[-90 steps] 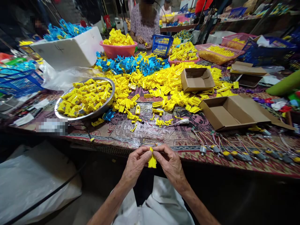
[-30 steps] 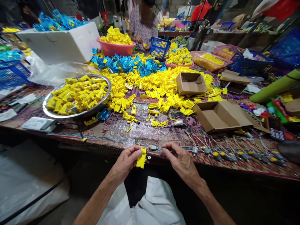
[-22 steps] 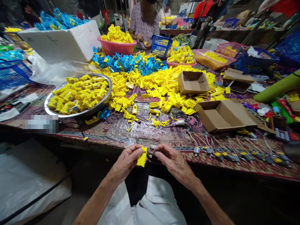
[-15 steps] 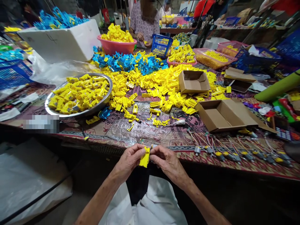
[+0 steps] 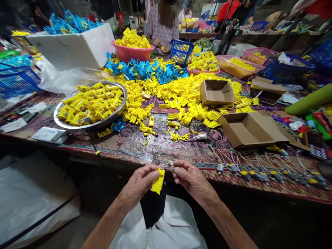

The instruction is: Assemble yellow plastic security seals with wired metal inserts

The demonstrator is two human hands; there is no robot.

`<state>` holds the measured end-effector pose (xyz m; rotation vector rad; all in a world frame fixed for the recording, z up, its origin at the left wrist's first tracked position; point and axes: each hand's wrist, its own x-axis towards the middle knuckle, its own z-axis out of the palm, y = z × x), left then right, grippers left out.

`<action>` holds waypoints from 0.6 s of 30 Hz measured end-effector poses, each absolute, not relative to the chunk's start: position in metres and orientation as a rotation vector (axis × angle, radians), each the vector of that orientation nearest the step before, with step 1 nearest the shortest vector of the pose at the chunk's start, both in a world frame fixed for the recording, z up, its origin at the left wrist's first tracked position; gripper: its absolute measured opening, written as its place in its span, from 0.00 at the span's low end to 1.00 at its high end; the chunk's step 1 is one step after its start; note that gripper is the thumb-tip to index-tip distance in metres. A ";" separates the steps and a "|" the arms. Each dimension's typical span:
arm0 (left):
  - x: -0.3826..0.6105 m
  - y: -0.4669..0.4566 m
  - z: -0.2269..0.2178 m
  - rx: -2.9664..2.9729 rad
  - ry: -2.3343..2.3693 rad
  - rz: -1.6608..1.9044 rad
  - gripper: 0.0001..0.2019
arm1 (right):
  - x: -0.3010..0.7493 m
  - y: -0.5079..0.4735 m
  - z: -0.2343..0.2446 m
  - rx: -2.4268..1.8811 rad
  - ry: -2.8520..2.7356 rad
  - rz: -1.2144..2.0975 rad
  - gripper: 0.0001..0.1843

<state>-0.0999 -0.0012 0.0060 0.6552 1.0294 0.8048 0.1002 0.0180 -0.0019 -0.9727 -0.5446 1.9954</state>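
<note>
My left hand [image 5: 138, 185] is closed around a small yellow plastic piece [image 5: 157, 182], held just below the near table edge. My right hand [image 5: 190, 180] sits a little to its right, fingertips pinched on a small metal motor [image 5: 172, 164] with thin wires trailing up from it. The two hands are slightly apart. A row of similar small motors with wires [image 5: 259, 173] lies along the table edge to my right.
A metal basin [image 5: 118, 112] holds yellow parts; loose yellow parts [image 5: 181, 100] and blue parts [image 5: 145, 71] cover the patterned cloth. Open cardboard boxes [image 5: 246, 129] [image 5: 216, 91], a white foam box [image 5: 72, 48], baskets. A screwdriver [image 5: 199, 137]. Another person [image 5: 163, 26] works across the table.
Three seconds ago both hands pressed on the yellow piece. The right hand then went to the table edge, took a small motor, brought it against the piece, and now holds it slightly apart.
</note>
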 end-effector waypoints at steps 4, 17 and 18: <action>-0.098 0.002 0.010 0.586 0.908 0.804 0.12 | 0.099 0.011 -0.002 -0.965 -0.539 1.991 0.19; -0.091 0.025 0.009 0.670 0.801 0.745 0.10 | 0.099 0.001 -0.010 -1.094 -0.954 1.940 0.16; -0.091 0.025 0.011 0.695 0.817 0.740 0.11 | 0.099 0.002 -0.009 -1.110 -0.966 1.931 0.16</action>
